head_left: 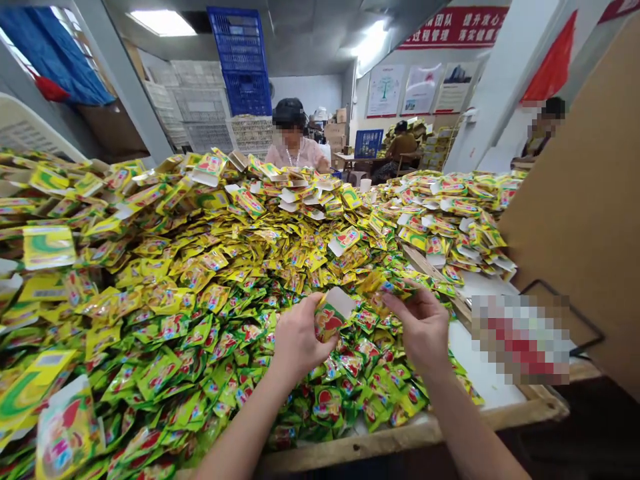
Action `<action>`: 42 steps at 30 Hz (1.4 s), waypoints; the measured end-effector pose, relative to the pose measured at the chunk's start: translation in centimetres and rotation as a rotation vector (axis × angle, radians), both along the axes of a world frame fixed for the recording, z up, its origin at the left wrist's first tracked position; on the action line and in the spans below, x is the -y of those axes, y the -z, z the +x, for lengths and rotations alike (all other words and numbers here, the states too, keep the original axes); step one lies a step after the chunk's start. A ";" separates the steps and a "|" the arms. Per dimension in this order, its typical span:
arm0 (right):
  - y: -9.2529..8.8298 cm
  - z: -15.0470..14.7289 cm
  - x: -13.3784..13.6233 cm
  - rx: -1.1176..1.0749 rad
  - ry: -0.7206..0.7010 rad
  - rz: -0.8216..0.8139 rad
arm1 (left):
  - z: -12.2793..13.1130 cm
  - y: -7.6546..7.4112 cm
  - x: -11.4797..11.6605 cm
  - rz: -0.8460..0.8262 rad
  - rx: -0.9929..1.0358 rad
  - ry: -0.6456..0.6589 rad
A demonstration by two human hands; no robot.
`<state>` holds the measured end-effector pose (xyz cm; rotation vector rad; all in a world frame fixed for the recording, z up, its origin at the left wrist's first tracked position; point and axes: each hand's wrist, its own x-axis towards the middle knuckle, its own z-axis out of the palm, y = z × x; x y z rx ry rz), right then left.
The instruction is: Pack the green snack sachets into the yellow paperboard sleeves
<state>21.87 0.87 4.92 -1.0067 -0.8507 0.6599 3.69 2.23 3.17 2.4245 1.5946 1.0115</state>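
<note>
Our left hand (297, 339) has its fingers wrapped round a small carton (327, 325), white flap (341, 303) up; our right hand (425, 327) pinches at least one yellow sachet (376, 288) beside it, outside. Beneath and beyond, loose sachets (173, 327) spread thick: plenty left, we judge. Farther back, heaped cartons (455, 203); filled or not, we can't tell.

Head-worn camera, facing forward and down: left hand (299, 335) and right hand (426, 327) close, back wall (314, 92) far off.

The wood-edged white table (493, 390) bears heaped packets (210, 333) and boxes (453, 207).
</note>
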 end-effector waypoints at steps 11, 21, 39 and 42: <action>-3.6 0.2 2.0 0.915 -0.481 -0.213 | -1.4 1.0 1.8 0.265 -0.007 0.190; -4.5 -1.0 2.3 0.956 -0.526 -0.195 | -1.6 1.1 2.2 0.246 0.076 0.257; -4.0 -2.3 2.0 0.680 -0.521 -0.357 | -1.1 1.3 2.9 -0.012 0.166 0.287; -2.1 -2.9 2.3 0.534 -0.559 -0.406 | -0.7 1.7 2.9 -0.003 0.123 0.216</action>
